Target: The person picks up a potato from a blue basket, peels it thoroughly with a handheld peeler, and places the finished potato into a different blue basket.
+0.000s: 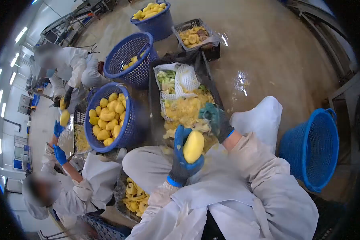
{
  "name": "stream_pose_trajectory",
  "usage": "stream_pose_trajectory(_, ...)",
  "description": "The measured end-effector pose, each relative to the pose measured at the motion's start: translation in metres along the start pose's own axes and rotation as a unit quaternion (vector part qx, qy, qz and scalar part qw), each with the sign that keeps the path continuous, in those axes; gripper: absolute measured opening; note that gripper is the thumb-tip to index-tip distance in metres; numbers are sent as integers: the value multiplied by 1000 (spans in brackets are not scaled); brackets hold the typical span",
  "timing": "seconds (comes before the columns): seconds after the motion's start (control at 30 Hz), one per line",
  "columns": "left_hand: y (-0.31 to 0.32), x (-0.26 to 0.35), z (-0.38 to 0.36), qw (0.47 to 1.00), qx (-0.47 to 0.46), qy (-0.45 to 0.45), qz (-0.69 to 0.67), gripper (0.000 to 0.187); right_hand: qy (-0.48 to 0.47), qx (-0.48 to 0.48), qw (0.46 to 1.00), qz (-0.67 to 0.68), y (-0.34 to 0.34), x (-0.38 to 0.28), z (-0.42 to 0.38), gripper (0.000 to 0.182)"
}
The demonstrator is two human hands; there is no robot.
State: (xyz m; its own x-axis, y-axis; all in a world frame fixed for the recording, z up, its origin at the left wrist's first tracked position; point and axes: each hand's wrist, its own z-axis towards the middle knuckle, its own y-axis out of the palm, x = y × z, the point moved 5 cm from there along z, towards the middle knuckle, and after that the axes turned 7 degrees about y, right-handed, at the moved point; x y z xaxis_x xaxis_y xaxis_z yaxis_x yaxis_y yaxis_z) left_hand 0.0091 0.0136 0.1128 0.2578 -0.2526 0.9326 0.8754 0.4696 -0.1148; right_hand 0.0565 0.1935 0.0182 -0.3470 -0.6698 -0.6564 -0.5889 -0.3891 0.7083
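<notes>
My left hand [181, 160], in a blue and black glove, grips a peeled yellow mango [193, 146] upright above my lap. My right hand [215, 119], in a dark teal glove, is just above and right of the fruit, fingers curled; whether it holds a peeler or knife I cannot tell. Beyond my hands lies a heap of yellow peelings [187, 109] on black sheeting. A blue basket [129, 129] of peeled mangoes stands to the left of my knee.
An empty blue basket [313, 149] sits at my right. Further off stand another blue basket [143, 72], a third one [160, 23] full of fruit, and a crate of slices [187, 27]. Two other gloved people [72, 68] work at left. A crate of peels [134, 197] lies under my left arm.
</notes>
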Motion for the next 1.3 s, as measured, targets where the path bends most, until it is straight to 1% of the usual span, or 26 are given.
stream_pose_trajectory(0.03,-3,2,5,1000,0,18,-4,93,91,-118,976,159,-36,28,26,15)
stream_pose_trajectory(0.1,-3,7,3,999,10,37,-20,93,36,-32,993,107,1,1,8,13)
stream_pose_trajectory(0.13,-1,9,-3,999,19,-7,-46,92,15,19,996,83,31,-14,-17,14)
stream_pose_trajectory(0.17,2,13,3,996,26,-38,-71,91,41,17,997,66,64,-29,-35,18)
stream_pose_trajectory(0.2,4,15,8,993,29,-67,-94,91,-4,-4,999,50,43,-23,-20,16)
stream_pose_trajectory(0.23,8,15,8,972,50,-93,-209,84,-47,-24,998,34,3,-8,5,14)
stream_pose_trajectory(0.27,10,8,7,938,71,-132,-313,79,-64,-47,996,46,-4,-14,6,8)
stream_pose_trajectory(0.33,14,-9,3,829,117,-202,-509,72,-96,-94,988,71,-15,-26,7,19)
stream_pose_trajectory(0.37,15,-14,-1,790,141,-255,-540,58,-120,-24,992,-38,-9,-25,-11,19)
stream_pose_trajectory(0.4,15,-17,-3,756,193,-279,-559,46,-105,-34,992,-61,9,-27,-28,19)
stream_pose_trajectory(0.47,17,-36,-1,712,176,-293,-614,46,-102,-51,986,-118,48,-29,-52,20)
stream_pose_trajectory(0.53,24,-41,-8,756,123,-254,-590,50,-129,-63,972,-184,76,-28,-57,26)
stream_pose_trajectory(0.57,25,-39,-11,760,113,-257,-586,51,-107,-14,977,-185,54,-14,-35,22)
stream_pose_trajectory(0.67,21,-24,-8,741,106,-299,-592,54,-176,112,965,-159,-1,-61,24,19)
stream_pose_trajectory(0.7,19,-21,-6,770,80,-277,-569,56,-177,109,973,-101,1,-67,22,19)
stream_pose_trajectory(0.77,19,-23,-4,765,113,-282,-569,56,-165,103,981,7,3,-74,6,21)
stream_pose_trajectory(0.8,21,-23,-2,760,126,-286,-569,56,-156,79,984,-25,16,-75,-9,21)
stream_pose_trajectory(0.83,25,-20,0,728,163,-306,-592,57,-148,56,986,-55,35,-71,-28,22)
stream_pose_trajectory(0.9,23,-25,-1,802,158,-247,-521,55,-147,20,977,-150,55,-52,-50,22)
stream_pose_trajectory(0.97,21,-18,-1,885,130,-210,-395,50,-162,-15,945,-282,62,-30,-54,21)
stream_pose_trajectory(1.0,20,-13,0,918,120,-192,-326,49,-172,-4,960,-219,51,-29,-42,21)
stream_pose_trajectory(1.03,18,-36,-6,826,137,-276,-472,48,-179,8,971,-156,34,-32,-23,20)
stream_pose_trajectory(1.13,17,-32,-5,784,165,-286,-525,45,-169,-10,984,53,-33,-53,22,23)
stream_pose_trajectory(1.2,20,-19,-1,732,204,-304,-574,42,-156,21,986,59,-21,-60,5,25)
stream_pose_trajectory(1.27,20,-48,-1,734,211,-284,-579,40,-171,95,978,-75,17,-50,-35,25)
stream_pose_trajectory(1.3,23,-57,1,732,207,-268,-591,40,-143,30,985,-95,32,-36,-46,26)
